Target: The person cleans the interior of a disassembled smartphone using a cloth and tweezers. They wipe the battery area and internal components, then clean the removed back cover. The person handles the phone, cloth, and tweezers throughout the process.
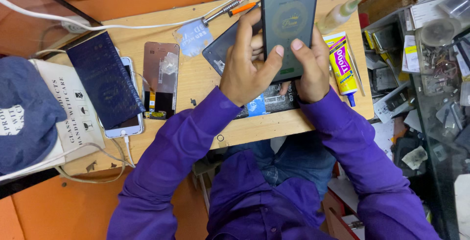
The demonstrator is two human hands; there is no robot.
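Both hands up over the wooden board (pixel 205 81), holding one dark smartphone (pixel 289 20) upright, screen lit and facing the camera.

Left hand (pixel 245 66): curled around the phone's left edge and back, fingers closed behind the body, thumb laid across the lower glass.

Right hand (pixel 311 66): wrapped around the lower right corner, closed on the body, thumb tip pressed on the lower glass right beside the left thumb. Both thumbs sit on the bottom strip of the screen.

Judgement on technique: if the thumbs are seating the glass, the pressure seems best kept even and flat, worked along the edge instead of at one spot, with the fingers behind acting as the counter-support. Pads rather than nails. Pushing hard near the corner risks cracking the panel or lifting the opposite side.

Outward, placed against the held phone:
- Directly behind it, a dark back cover (pixel 220 49) lying tilted on the board.
- Below it, under the wrists, a black flat part with a blue tab (pixel 267 103).
- Just right, a yellow-and-white glue tube (pixel 342 64) with a blue nozzle; above that, a clear squeeze bottle (pixel 338 17).
- Upper left, an orange-tipped tool (pixel 242 9) and a white cable (pixel 147 25).
- Left, a bare display panel (pixel 160 78) with its flex showing.
- Farther left, a white phone (pixel 128 122) under a dark blue sheet (pixel 103 78), then a printed white box (pixel 68 108) and blue cloth (pixel 22 113).
- Far right, a cluttered shelf of spare parts (pixel 431 59).

Purple sleeves (pixel 186 142) reach to both wrists.
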